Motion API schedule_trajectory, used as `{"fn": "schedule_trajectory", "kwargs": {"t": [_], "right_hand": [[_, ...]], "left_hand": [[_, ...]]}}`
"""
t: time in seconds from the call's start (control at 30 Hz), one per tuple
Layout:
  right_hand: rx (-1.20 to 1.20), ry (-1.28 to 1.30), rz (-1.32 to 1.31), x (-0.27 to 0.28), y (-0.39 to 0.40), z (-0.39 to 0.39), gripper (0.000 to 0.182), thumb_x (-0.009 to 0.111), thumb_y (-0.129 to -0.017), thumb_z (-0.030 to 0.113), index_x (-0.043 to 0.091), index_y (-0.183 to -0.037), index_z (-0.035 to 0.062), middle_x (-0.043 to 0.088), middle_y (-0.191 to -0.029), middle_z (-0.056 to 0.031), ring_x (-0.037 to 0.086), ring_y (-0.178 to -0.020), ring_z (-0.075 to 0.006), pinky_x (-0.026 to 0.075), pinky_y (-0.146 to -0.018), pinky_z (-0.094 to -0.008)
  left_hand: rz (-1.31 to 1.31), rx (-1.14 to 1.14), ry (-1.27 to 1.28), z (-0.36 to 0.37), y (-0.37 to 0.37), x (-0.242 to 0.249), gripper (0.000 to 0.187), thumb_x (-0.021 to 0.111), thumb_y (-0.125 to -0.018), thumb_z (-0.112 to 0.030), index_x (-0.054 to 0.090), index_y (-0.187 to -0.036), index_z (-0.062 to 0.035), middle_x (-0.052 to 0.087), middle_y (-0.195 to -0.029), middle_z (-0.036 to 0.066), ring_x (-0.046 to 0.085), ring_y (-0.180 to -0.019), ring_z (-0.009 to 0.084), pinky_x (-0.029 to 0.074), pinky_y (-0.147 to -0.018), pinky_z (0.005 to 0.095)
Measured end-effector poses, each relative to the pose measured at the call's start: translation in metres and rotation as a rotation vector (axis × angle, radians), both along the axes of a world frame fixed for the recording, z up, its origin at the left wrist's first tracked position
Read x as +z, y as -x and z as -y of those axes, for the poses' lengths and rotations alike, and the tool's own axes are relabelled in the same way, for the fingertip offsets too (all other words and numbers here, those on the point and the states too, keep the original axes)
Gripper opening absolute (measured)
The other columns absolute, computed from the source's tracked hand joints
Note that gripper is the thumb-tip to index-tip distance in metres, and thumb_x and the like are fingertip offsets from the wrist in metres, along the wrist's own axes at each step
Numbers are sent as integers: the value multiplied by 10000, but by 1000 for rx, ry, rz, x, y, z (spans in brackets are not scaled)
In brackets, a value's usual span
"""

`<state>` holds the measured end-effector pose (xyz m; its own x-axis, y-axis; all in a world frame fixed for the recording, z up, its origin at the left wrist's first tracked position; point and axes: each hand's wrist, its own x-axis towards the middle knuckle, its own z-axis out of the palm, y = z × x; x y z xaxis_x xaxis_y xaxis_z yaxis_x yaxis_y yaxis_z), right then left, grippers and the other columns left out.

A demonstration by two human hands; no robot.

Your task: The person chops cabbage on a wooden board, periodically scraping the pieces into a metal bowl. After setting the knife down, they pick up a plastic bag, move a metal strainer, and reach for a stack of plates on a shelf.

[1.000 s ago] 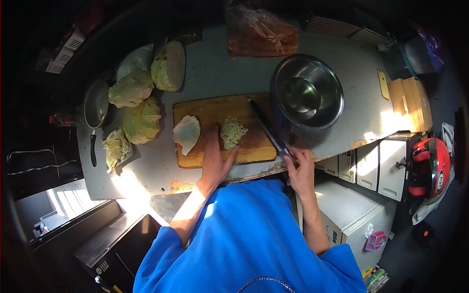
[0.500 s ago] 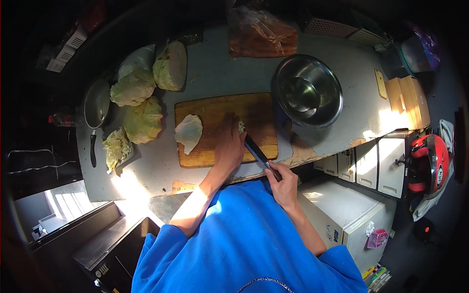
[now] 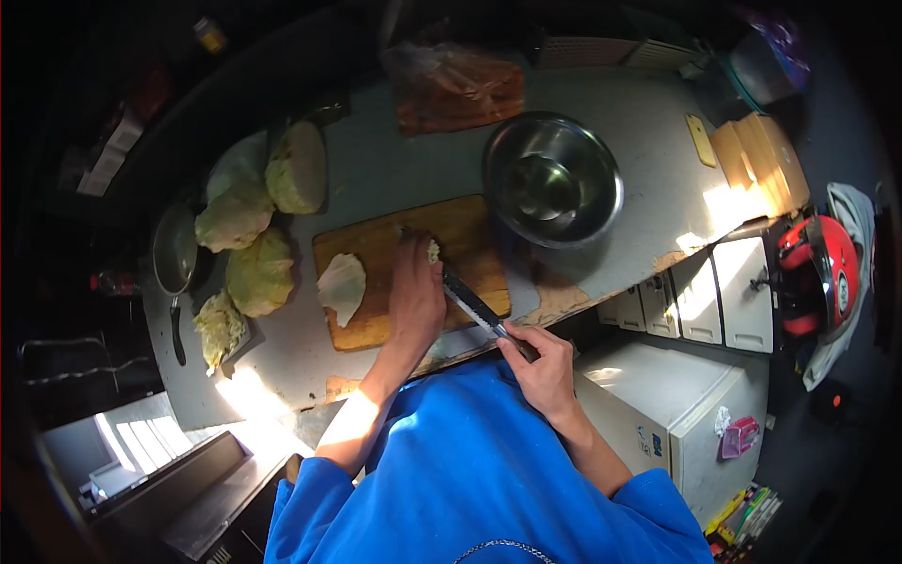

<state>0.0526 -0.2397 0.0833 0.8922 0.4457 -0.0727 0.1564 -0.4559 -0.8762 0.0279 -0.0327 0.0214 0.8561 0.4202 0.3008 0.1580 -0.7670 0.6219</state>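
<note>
My right hand (image 3: 540, 367) is wrapped round the dark handle of a knife (image 3: 473, 303), whose blade slants up and left over the wooden cutting board (image 3: 413, 221). On the board, my left hand (image 3: 418, 287) presses down with its fingers close together. Finely cut cabbage (image 3: 433, 251) shows at the side of its fingers, close to the blade tip; the rest of what it covers is hidden. A pale cabbage leaf (image 3: 341, 288) lies flat on the board, left of that hand.
Right of the board stands a steel bowl (image 3: 552, 179). Cut cabbages (image 3: 258, 273) and a small pan (image 3: 175, 249) sit at the left. A bag of carrots (image 3: 460, 94) lies at the back, and a phone (image 3: 699, 140) near a cardboard box (image 3: 761, 164) at the right.
The whole view has turned and shifted, so the board and bowl appear further left. Both hands keep nearly the same place at the board, the knife still in my right hand.
</note>
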Motion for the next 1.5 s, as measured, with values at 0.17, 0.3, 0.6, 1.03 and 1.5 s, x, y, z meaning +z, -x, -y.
{"fn": "schedule_trajectory", "kwargs": {"t": [0.17,0.3,0.6,1.03,1.5], "right_hand": [[-88,-84,-20,37,-22,14,255,769,-865,26,725,-1097,-69,739,-898,-127,669,-778,-106,518,-693,-236],[-216,-39,104,57,-53,39,236,768,-861,40,725,-1072,-57,727,-910,-171,708,-768,-192,539,-694,-296],[-249,353,436,36,-126,79,210,758,-811,29,730,-1018,49,677,-960,-92,670,-898,-326,517,-758,-428],[-273,191,201,54,-132,84,193,751,-824,-7,715,-1014,-27,706,-960,-170,705,-816,-268,533,-728,-347],[104,78,-66,-49,-84,14,231,745,-848,62,726,-1053,-41,729,-981,-184,717,-845,-278,534,-772,-331]], "left_hand": [[114,-100,-74,8,-41,50,372,490,-1015,-84,459,-1336,102,445,-1400,290,450,-1309,465,394,-1103,496],[177,-199,-94,33,-103,73,374,488,-1016,-91,460,-1333,106,463,-1377,292,469,-1289,464,413,-1084,490],[-129,-282,439,28,-171,60,420,406,-1063,-223,527,-1326,82,632,-1191,343,597,-1152,483,460,-1000,465],[41,-296,253,15,-161,76,222,602,-951,-75,692,-1139,1,695,-1140,218,682,-1060,357,515,-897,382],[-358,343,13,48,53,-38,742,525,-1022,-285,205,-1477,206,200,-1552,421,170,-1477,537,146,-1220,569]]}}
